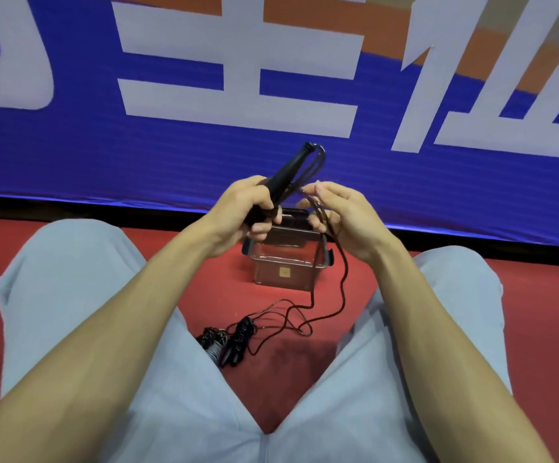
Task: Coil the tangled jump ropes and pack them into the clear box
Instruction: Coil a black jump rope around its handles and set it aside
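a black jump rope (345, 269) held over a clear box (285, 262)
a blue banner (204, 162) hangs beyond the hands, red floor (305, 369) lies below them, and the box sits just under them. the left hand (248, 208) is clamped round the rope's black handle (288, 175), tilted up and away; the right hand (341, 212) pinches the rope, which drops to a dark tangle of ropes (228, 339) nearer the body.

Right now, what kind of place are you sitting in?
Probably a gym or sports hall: there's a red floor like a sports mat, a big blue banner with white letters along its edge, and jump ropes.
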